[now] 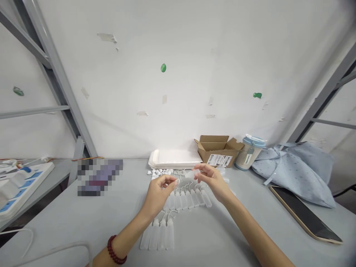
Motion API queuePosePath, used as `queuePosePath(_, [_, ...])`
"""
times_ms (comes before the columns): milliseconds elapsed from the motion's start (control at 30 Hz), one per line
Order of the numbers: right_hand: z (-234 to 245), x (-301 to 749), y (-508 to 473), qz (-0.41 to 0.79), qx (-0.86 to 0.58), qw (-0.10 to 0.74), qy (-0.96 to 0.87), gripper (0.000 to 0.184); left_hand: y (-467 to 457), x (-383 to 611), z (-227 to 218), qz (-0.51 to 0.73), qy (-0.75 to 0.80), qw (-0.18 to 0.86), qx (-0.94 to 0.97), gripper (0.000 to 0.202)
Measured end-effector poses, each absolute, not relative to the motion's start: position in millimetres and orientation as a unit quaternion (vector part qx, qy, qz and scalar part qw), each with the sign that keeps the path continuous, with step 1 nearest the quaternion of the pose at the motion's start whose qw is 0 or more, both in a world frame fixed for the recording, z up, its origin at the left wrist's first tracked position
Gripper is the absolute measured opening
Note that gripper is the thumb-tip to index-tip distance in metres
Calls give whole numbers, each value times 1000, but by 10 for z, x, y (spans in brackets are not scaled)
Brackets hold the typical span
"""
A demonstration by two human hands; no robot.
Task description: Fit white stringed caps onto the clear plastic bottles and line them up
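My left hand [160,191] pinches a small white piece [177,181] between thumb and forefinger; its kind is too small to tell. In my right hand [213,180] a translucent plastic tube [191,173] is held by the fingertips, pointing toward the left hand. Below both hands lies a row of similar translucent tubes [190,199] with white cords at their far ends. Nearer to me is a second group of tubes [162,235], also with cords. Small white caps [160,172] are heaped just beyond my left hand.
A stack of white trays or sheets [176,158] stands by the wall beside an open cardboard box [218,152]. At right are a blue-lidded cup [249,152], a light blue cloth bag [297,170] and a phone [306,215]. A power strip [25,187] sits at far left.
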State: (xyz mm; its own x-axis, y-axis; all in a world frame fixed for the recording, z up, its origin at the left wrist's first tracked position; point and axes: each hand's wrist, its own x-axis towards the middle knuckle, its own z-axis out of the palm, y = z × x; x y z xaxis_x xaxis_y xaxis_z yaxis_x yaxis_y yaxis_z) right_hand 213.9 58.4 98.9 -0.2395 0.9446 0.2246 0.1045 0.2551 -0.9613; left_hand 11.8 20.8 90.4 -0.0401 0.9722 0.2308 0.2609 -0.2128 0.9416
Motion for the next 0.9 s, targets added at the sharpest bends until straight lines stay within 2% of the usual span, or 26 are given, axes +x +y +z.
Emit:
queuePosePath(100, [993, 2074, 519, 524, -380, 451, -615, 20, 213, 125, 888, 512, 519, 388, 564, 16])
queuePosePath(267, [930, 1998, 492, 572, -337, 454, -595, 18, 203, 128, 891, 533, 511, 432, 518, 18])
queuePosePath(600, [875, 1953, 476, 598, -320, 442, -587, 17, 196, 124, 894, 561, 456, 520, 455, 18])
queuePosePath(767, [879, 1934, 463, 606, -322, 440, -579, 19, 179, 147, 877, 531, 438, 541, 483, 13])
queuePosePath(900, [870, 1933, 451, 622, -320, 439, -564, 20, 179, 163, 883, 521, 452, 548, 473, 17])
